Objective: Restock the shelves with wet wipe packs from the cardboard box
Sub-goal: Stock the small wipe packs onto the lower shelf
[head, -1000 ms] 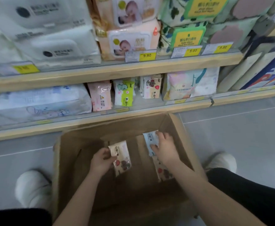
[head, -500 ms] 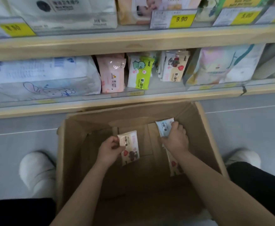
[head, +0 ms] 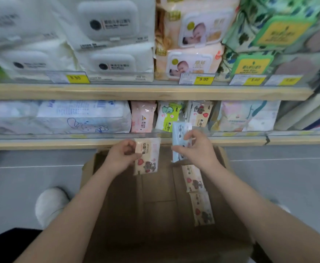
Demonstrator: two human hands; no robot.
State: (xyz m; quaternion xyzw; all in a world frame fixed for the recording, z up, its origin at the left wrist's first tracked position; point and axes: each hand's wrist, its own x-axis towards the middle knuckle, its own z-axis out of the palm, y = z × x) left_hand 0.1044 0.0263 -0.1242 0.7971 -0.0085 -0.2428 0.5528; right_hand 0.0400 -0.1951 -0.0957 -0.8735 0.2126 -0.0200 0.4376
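- The cardboard box (head: 128, 224) sits open on the grey floor, nearest the camera, both forearms reaching over it.
- Two cream wet wipe packs (head: 197, 194) lie end to end on the box floor, along its right side.
- The left hand (head: 120, 157) pinches a cream pack (head: 147, 158) by its left edge, thumb on the face and fingers curled behind it (the pack hangs upright over the box's far rim).
- The right hand (head: 195, 149) grips a pale blue pack (head: 180, 135), fingers curled across the pack's right half, its top rising above the fingertips.
- The blue pack stands just in front of the lower shelf (head: 41, 144), before the green pack (head: 166, 115) and the cream packs on the shelf (head: 200, 112).
- A pink pack (head: 143, 116) stands left of those.
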